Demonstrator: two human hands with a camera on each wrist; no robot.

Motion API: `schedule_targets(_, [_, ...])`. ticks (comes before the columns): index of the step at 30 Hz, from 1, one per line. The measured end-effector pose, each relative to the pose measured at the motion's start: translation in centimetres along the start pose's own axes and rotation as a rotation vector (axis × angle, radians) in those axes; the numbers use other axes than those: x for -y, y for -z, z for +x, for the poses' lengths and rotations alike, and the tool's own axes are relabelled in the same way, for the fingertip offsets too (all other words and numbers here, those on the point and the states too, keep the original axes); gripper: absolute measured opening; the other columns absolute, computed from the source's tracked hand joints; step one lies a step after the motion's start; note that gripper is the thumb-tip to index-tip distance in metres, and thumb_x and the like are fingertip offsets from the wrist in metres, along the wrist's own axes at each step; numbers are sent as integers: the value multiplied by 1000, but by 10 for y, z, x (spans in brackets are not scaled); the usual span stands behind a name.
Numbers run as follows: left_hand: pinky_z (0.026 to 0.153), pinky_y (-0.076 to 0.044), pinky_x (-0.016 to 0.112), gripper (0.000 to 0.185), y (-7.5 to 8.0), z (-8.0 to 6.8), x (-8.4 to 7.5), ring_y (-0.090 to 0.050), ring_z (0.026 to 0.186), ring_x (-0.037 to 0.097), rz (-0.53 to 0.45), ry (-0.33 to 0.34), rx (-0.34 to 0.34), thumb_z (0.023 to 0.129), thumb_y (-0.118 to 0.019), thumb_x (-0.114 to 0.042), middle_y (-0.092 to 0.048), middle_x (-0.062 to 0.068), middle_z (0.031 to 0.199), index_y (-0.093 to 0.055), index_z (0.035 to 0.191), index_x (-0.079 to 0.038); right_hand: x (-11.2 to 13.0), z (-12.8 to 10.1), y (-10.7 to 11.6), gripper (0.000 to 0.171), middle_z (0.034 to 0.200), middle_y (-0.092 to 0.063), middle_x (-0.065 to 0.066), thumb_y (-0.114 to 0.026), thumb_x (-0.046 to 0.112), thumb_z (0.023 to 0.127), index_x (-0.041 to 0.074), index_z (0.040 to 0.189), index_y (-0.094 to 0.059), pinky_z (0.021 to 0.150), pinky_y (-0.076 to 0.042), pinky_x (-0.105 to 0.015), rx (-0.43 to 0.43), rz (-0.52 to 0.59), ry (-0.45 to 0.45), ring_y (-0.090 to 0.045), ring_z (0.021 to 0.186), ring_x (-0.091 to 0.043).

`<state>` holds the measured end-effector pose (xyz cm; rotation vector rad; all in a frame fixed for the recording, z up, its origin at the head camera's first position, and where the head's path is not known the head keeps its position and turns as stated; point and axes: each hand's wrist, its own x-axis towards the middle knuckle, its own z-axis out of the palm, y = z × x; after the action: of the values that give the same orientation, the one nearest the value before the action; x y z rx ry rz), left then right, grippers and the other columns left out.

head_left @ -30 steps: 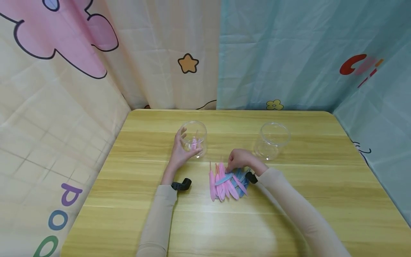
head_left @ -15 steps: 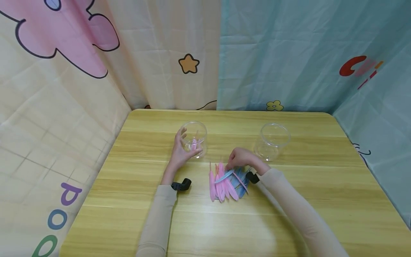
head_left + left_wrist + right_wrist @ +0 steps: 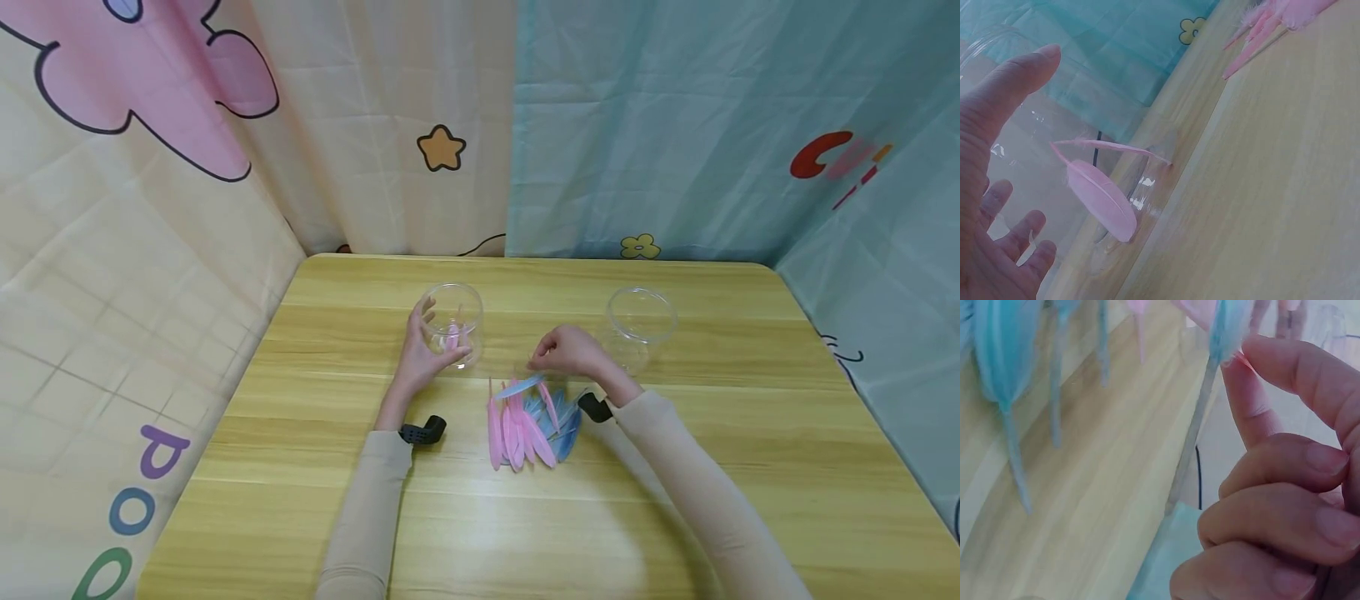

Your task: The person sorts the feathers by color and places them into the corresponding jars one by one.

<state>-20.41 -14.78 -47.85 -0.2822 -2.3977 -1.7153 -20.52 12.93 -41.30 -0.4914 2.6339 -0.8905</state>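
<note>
Right hand [image 3: 568, 352] pinches a blue feather [image 3: 519, 387] above the pile [image 3: 528, 421]; left hand [image 3: 422, 354] cups the jar [image 3: 452, 322], fingers relaxed.

I see table [image 3: 750, 433] ahead, curtains behind and on both sides. Left jar [image 3: 452, 323] on table, left of centre; my left hand [image 3: 420, 354] against its near-left wall; feather [image 3: 1100, 199] inside it. Right jar [image 3: 637, 327] well to right, same row. Feather pile [image 3: 528, 421] nearer me, between jars. My right hand [image 3: 570, 352] above pile's far edge, just before right jar, pinching one feather [image 3: 519, 387].
</note>
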Motion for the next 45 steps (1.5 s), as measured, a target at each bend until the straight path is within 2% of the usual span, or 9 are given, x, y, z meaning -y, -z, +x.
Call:
schedule_targets(7, [101, -28, 59, 109, 0, 1, 0, -28, 135, 27, -1, -7, 2, 67, -87, -32, -24, -2, 150, -15, 149, -37, 6, -7, 5, 17, 72, -63, 4, -74, 28, 80, 12, 76, -71, 56, -38, -29, -14, 11, 23, -44, 59, -13])
schedule_targets(15, [101, -29, 59, 109, 1, 1, -1, -28, 135, 26, -6, 0, 8, 67, -87, -32, -23, -3, 150, -15, 148, -40, 15, -19, 11, 17, 54, -44, 5, -74, 30, 81, 14, 79, -72, 48, -30, -27, -52, -7, 82, -34, 48, -9])
schedule_targets(19, [100, -30, 59, 109, 1, 2, -2, -28, 134, 25, -4, -1, 5, 67, -87, -32, -23, -4, 150, -14, 148, -41, 21, -20, 13, 16, 49, -39, 5, -74, 30, 83, 14, 79, -72, 46, -28, -27, -112, 28, 96, -32, 45, -10])
schedule_targets(23, [100, -30, 59, 109, 2, 3, -2, -28, 134, 26, -5, 0, 6, 67, -87, -31, -23, -2, 150, -14, 149, -38, 25, -15, 14, 19, 50, -37, 2, -72, 33, 84, 14, 82, -72, 46, -28, -29, -229, 157, 88, -30, 44, -12])
schedule_targets(27, [100, -29, 61, 110, 1, 2, -2, -27, 135, 29, -9, -1, 13, 68, -87, -28, -22, 2, 151, -14, 150, -33, 32, -6, 15, 27, 53, -38, 0, -73, 38, 83, 12, 87, -73, 47, -29, -30, -369, 379, 106, -28, 45, -13])
schedule_targets(29, [99, -29, 61, 109, 1, 0, -7, -27, 135, 31, -13, -4, 18, 69, -86, -26, -22, 4, 151, -14, 151, -29, 41, -5, 18, 29, 54, -37, 0, -73, 36, 84, 8, 90, -73, 48, -28, -29, -436, 503, 133, -27, 46, -13])
schedule_targets(34, [100, -29, 59, 110, -1, 0, -6, -28, 135, 29, -11, -6, 19, 68, -87, -31, -23, 0, 151, -14, 150, -34, 75, -9, 26, 22, 53, -38, 2, -72, 16, 86, -5, 93, -70, 46, -25, -25, -630, 742, 228, -28, 46, -11])
schedule_targets(39, [101, -29, 58, 111, -3, 2, -1, -27, 135, 27, -9, -4, 26, 67, -87, -34, -22, -3, 150, -13, 149, -37, 89, 7, 20, 20, 50, -38, 4, -70, 5, 86, -14, 92, -66, 43, -22, -21, -786, 821, 365, -28, 44, -7])
schedule_targets(45, [102, -28, 58, 110, -1, 1, 0, -27, 135, 27, -18, -13, 14, 68, -87, -32, -22, -2, 150, -14, 150, -35, 79, 46, -3, 21, 50, -38, -1, -73, 10, 84, -9, 90, -69, 41, -22, -22, -812, 785, 381, -29, 42, -8])
